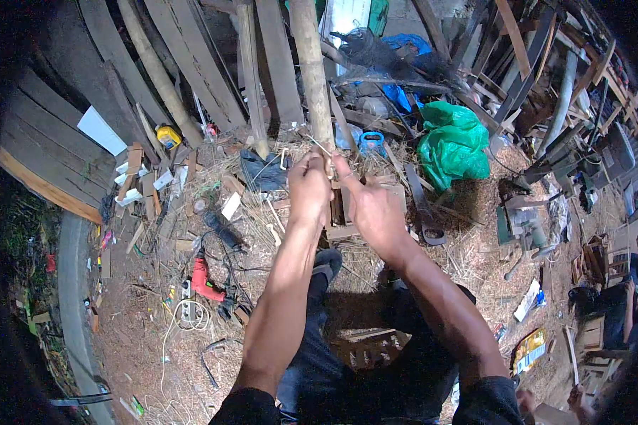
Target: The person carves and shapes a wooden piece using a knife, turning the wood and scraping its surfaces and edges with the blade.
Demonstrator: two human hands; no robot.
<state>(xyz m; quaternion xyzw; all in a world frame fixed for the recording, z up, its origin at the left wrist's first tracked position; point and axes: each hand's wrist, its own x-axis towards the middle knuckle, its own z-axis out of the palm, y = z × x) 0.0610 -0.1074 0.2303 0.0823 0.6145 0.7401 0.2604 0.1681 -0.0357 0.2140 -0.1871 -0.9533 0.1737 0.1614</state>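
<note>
Both of my hands are close together at the upper middle, in front of an upright wooden pole (310, 71). My left hand (310, 190) is closed, its fingers wrapped round something I cannot make out. Just right of it, my right hand (376, 209) has its index finger stretched up against a thin light stick (320, 146), and its other fingers are curled. The stick slants between the hands near the foot of the pole. Below the hands, a small wooden block (342, 231) is partly covered by them.
A red drill (207, 282) and a power strip (187, 309) with cords lie at left on ground strewn with shavings. A green plastic bag (455, 145) sits at right, near a metal vise (523, 223). Planks (191, 64) lean behind. A co-worker's hands (578, 398) show at lower right.
</note>
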